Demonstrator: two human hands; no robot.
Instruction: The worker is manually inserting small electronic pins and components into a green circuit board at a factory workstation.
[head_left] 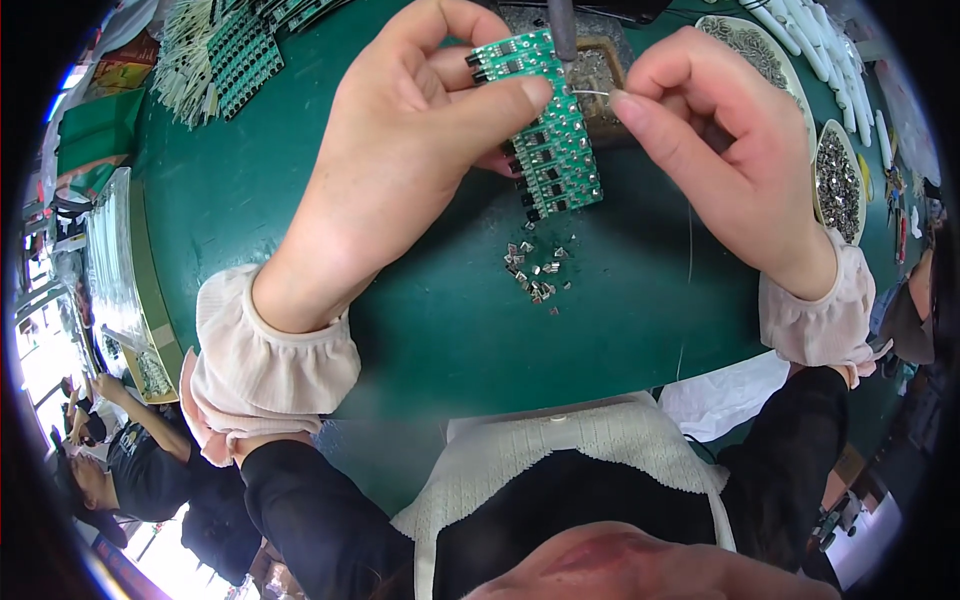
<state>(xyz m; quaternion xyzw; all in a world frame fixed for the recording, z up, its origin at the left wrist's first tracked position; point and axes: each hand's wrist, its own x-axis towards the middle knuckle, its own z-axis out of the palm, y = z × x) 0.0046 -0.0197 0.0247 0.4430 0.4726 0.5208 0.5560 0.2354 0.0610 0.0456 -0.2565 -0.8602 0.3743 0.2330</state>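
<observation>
My left hand (385, 140) is closed on a green circuit board panel (560, 160), its thumb pressed over the face. Small black parts and rows of solder dots cover the panel, which is held tilted above the table. A thin silvery wire, apparently solder wire (588, 92), is pinched between the thumb and forefinger of my right hand (735, 150). Its tip reaches the panel's right edge, and a fine strand hangs below the hand. From above, a grey rod like a soldering iron (562, 30) comes down at the panel's upper right corner.
Small shiny metal pieces (537, 270) lie on the green table (450, 350) below the panel. Behind my hands is a brown-rimmed tray (612, 55). At right stand dishes of metal parts (838, 185) and white tubes (825, 50). Wired boards (240, 60) lie far left; another person (150, 450) sits left.
</observation>
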